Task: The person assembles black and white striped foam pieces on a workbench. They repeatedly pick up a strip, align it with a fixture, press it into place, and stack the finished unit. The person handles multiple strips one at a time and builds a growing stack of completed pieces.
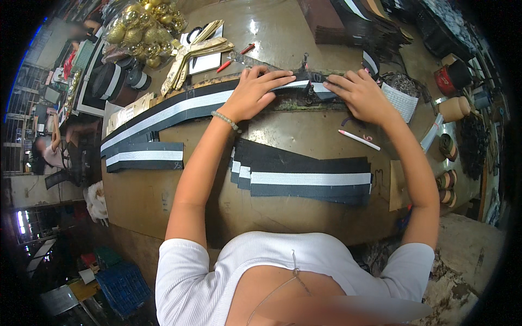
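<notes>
hands, l (251,92) & r (360,93), flat on striped band (179,106)

A clear plastic bag of gold baubles (142,24) lies at the desk's (163,212) far left corner, beside flat gold packets (191,54).

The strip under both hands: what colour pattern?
Strip: black with a white stripe down its middle, seen in the head view.

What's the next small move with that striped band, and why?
Probably reach the right hand for the white marking pencil. Both hands, left hand included, press the black-and-white striped band flat on the worktable; the pencil lies just beside it, unused.
</notes>
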`<state>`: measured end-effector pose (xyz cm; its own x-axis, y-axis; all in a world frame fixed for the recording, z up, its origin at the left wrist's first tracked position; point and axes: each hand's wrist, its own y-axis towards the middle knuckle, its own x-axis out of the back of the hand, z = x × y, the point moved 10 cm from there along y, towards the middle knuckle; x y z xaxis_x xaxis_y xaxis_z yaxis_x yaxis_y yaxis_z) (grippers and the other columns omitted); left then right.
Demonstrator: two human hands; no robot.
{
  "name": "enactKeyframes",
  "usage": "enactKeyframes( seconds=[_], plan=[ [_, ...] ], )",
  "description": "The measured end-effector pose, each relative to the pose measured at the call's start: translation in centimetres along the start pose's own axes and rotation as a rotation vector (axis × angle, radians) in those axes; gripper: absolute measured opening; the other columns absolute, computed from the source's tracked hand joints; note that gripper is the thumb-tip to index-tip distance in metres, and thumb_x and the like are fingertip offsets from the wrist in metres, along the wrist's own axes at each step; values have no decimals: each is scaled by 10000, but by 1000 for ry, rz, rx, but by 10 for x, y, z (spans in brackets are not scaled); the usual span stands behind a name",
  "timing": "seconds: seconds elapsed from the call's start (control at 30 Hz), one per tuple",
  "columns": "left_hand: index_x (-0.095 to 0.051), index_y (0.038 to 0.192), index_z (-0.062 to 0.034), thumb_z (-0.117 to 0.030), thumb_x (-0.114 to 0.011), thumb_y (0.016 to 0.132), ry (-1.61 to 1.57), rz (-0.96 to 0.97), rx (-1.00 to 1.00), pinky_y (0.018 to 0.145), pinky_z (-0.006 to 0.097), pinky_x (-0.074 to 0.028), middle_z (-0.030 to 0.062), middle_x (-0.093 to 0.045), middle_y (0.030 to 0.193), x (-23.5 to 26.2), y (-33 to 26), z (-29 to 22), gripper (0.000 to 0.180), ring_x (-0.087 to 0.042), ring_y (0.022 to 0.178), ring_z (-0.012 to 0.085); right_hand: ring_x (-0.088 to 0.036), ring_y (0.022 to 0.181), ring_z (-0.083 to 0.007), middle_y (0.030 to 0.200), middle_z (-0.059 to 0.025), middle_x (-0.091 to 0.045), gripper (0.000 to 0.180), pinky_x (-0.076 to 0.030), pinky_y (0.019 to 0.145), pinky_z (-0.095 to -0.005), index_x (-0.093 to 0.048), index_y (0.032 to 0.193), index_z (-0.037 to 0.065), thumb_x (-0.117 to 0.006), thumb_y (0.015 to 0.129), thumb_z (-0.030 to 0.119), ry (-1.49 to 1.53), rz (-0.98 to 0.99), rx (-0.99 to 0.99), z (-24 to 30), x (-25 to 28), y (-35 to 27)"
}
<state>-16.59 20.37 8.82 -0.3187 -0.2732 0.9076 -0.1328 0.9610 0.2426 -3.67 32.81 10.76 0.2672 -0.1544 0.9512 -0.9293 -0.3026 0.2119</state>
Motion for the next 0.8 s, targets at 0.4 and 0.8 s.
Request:
enactKeyframes(
  seconds=[0.4, 0.8],
  plan=[
    [-566, 1404, -222, -126, -480, 831, -102, -37, -34, 1055, 438, -288, -63, -523, 1490, 2, -7, -1, 587, -451, 1169, 294, -536, 1127, -216, 1326, 4, -583, 509, -377, 964, -395, -658, 1287, 115, -614, 792, 6, 46, 21, -81, 5, 4, -6],
    [-581, 1383, -213, -107, -474, 823, -169, -67, -65, 1114, 454, -264, -65, -537, 1474, 2, -20, -9, 580, -448, 1201, 293, -533, 1180, -228, 1299, 3, -599, 515, -312, 1111, -482, -689, 1233, 134, -601, 764, -60, 27, 54, -174, 18, 4, -20]
  ],
)
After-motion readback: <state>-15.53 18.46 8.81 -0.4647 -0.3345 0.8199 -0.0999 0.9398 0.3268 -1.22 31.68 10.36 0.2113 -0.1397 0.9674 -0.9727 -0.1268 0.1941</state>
